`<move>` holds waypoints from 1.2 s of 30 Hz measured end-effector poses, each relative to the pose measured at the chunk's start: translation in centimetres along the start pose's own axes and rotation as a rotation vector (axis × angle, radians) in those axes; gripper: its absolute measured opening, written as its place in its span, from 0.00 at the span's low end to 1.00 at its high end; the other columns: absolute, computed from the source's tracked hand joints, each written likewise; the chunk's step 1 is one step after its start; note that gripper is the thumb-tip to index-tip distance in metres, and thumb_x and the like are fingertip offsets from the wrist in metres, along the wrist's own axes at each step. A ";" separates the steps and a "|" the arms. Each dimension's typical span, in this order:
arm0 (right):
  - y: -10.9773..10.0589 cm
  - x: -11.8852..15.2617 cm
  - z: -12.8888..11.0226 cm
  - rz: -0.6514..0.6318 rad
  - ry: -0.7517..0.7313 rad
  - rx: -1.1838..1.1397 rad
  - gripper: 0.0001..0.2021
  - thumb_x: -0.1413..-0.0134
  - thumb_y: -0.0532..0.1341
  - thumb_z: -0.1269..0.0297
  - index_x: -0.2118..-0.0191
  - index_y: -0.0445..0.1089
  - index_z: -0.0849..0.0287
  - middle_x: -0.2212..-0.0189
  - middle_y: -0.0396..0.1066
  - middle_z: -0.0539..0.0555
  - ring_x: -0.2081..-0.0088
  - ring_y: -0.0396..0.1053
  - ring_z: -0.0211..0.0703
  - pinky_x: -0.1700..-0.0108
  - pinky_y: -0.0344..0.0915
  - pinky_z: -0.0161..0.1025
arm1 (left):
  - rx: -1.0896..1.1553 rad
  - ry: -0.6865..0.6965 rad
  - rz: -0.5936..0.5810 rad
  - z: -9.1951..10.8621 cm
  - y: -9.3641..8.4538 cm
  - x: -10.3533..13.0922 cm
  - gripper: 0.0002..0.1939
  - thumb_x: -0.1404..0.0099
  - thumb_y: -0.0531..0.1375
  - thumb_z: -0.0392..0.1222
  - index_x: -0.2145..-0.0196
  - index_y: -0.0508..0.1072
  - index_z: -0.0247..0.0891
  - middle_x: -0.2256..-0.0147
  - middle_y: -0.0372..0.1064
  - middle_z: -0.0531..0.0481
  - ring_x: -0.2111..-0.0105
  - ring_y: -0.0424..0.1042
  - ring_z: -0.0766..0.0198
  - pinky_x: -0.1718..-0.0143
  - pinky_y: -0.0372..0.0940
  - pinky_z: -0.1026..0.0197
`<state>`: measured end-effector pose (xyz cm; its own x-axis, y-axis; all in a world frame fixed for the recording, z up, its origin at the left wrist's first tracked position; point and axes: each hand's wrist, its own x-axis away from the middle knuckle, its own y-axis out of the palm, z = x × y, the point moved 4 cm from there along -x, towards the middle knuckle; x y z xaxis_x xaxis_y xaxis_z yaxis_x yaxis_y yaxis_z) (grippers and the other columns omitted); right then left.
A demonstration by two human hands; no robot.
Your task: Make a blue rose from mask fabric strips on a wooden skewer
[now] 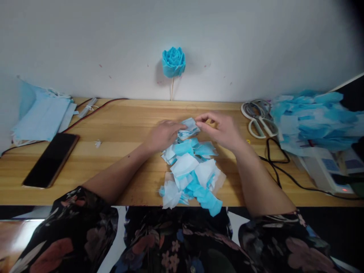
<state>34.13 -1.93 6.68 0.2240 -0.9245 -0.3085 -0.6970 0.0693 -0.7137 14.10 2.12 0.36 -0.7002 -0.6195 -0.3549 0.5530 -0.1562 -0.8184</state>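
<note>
A small layered stack of light-blue fabric pieces (190, 126) is on the table between my two hands. My left hand (162, 136) holds it from the left, its fingers closed over the near left edge. At its right corner, the thumb and fingertips of my right hand (221, 129) are pinched together on the edge. Just below lies a loose heap of cut blue and white fabric pieces (186, 163), reaching down to the table's front edge, with some pieces hanging over it.
A blue fabric rose (174, 63) on a thin stick stands against the wall. On the left are face masks (42, 115) and a phone (51, 161). To the right lie scissors (261, 127), a pile of blue fabric pieces (315, 117), a black cable (295, 182) and a white power strip (324, 170).
</note>
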 end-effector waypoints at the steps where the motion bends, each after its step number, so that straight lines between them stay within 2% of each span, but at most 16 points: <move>1: -0.3 0.2 -0.7 -0.019 -0.012 -0.090 0.08 0.37 0.64 0.58 0.59 0.79 0.53 0.62 0.81 0.54 0.60 0.76 0.48 0.55 0.70 0.44 | 0.011 -0.004 0.008 0.1 -0.1 0.0 0.21 0.27 0.49 0.36 0.45 0.77 0.39 0.48 0.79 0.43 0.48 0.77 0.54 0.43 0.68 0.47; 5: -0.3 0.7 -2.8 -0.177 -0.118 -0.317 0.11 0.40 0.67 0.51 0.65 0.79 0.52 0.66 0.79 0.51 0.63 0.75 0.42 0.59 0.69 0.41 | 0.034 -0.053 0.017 0.4 -0.3 0.0 0.22 0.30 0.51 0.33 0.44 0.76 0.39 0.47 0.79 0.45 0.47 0.76 0.54 0.42 0.66 0.48; 9: 0.1 1.0 -3.2 -0.268 -0.124 -0.308 0.12 0.41 0.67 0.52 0.67 0.78 0.54 0.71 0.77 0.49 0.67 0.73 0.39 0.63 0.67 0.37 | 0.033 -0.042 0.054 0.5 -0.5 -0.2 0.23 0.32 0.51 0.32 0.44 0.76 0.39 0.48 0.79 0.44 0.46 0.76 0.53 0.42 0.66 0.48; 12: 0.2 1.2 -3.2 -0.426 -0.085 -0.284 0.12 0.40 0.66 0.51 0.64 0.79 0.54 0.75 0.76 0.47 0.72 0.70 0.36 0.69 0.63 0.35 | 0.027 -0.018 0.114 0.4 -0.9 -0.2 0.22 0.32 0.52 0.32 0.45 0.77 0.37 0.48 0.78 0.43 0.45 0.74 0.53 0.41 0.65 0.48; 15: 0.6 1.7 -3.4 -0.629 -0.072 -0.261 0.13 0.42 0.68 0.52 0.57 0.80 0.53 0.71 0.79 0.48 0.71 0.73 0.37 0.69 0.64 0.34 | 0.051 0.007 0.160 0.4 -1.2 -0.2 0.20 0.31 0.52 0.33 0.46 0.77 0.36 0.48 0.78 0.42 0.45 0.74 0.53 0.40 0.65 0.48; 18: 1.3 1.9 -3.8 -0.697 -0.101 -0.207 0.14 0.45 0.70 0.55 0.54 0.80 0.52 0.66 0.80 0.49 0.67 0.75 0.39 0.66 0.66 0.35 | 0.083 0.022 0.193 0.4 -1.4 -0.3 0.19 0.30 0.52 0.34 0.48 0.78 0.37 0.49 0.79 0.43 0.45 0.74 0.54 0.41 0.65 0.48; 21: 2.2 2.0 -4.1 -0.741 -0.123 -0.238 0.10 0.42 0.67 0.61 0.55 0.80 0.52 0.67 0.80 0.48 0.68 0.75 0.38 0.66 0.67 0.34 | 0.142 0.067 0.211 0.6 -1.5 -0.3 0.17 0.28 0.52 0.37 0.50 0.78 0.39 0.50 0.79 0.43 0.45 0.74 0.53 0.41 0.65 0.46; 23: 2.4 2.0 -3.8 -0.731 -0.100 -0.318 0.09 0.40 0.66 0.62 0.55 0.79 0.53 0.68 0.80 0.48 0.69 0.74 0.36 0.67 0.67 0.33 | 0.212 0.104 0.217 1.1 -1.7 -0.3 0.16 0.27 0.53 0.41 0.51 0.79 0.39 0.51 0.79 0.43 0.46 0.75 0.53 0.41 0.66 0.46; 27: 2.0 1.3 -2.6 -0.539 -0.006 -0.538 0.13 0.43 0.68 0.57 0.54 0.77 0.57 0.72 0.75 0.47 0.73 0.70 0.34 0.70 0.66 0.33 | 0.486 0.075 0.153 1.9 -2.4 -0.1 0.19 0.25 0.54 0.52 0.49 0.78 0.39 0.51 0.79 0.43 0.49 0.77 0.54 0.45 0.69 0.51; 30: 2.0 0.8 -1.8 -0.436 0.040 -0.606 0.13 0.43 0.69 0.56 0.56 0.76 0.57 0.73 0.73 0.46 0.74 0.68 0.33 0.71 0.66 0.33 | 0.708 0.012 0.022 2.3 -2.7 0.0 0.28 0.25 0.53 0.61 0.39 0.72 0.41 0.51 0.78 0.43 0.50 0.77 0.54 0.48 0.71 0.52; 32: 2.3 0.5 -1.6 -0.381 0.053 -0.607 0.12 0.44 0.69 0.57 0.58 0.75 0.57 0.73 0.73 0.46 0.74 0.68 0.33 0.70 0.66 0.33 | 0.818 0.000 -0.085 2.5 -2.6 0.0 0.35 0.29 0.56 0.66 0.34 0.66 0.43 0.51 0.78 0.42 0.52 0.78 0.52 0.51 0.72 0.53; 36: 2.4 0.3 -1.3 -0.246 0.083 -0.625 0.12 0.43 0.68 0.57 0.57 0.75 0.58 0.74 0.72 0.46 0.74 0.67 0.33 0.71 0.65 0.32 | 0.922 -0.015 -0.211 2.6 -2.1 -0.2 0.44 0.37 0.65 0.67 0.31 0.61 0.44 0.50 0.76 0.40 0.52 0.78 0.52 0.54 0.72 0.55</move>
<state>31.62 -2.54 5.67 0.3906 -0.9132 -0.1166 -0.9010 -0.3533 -0.2516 14.26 0.55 3.37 -0.8240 -0.5179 -0.2296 0.5592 -0.8086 -0.1829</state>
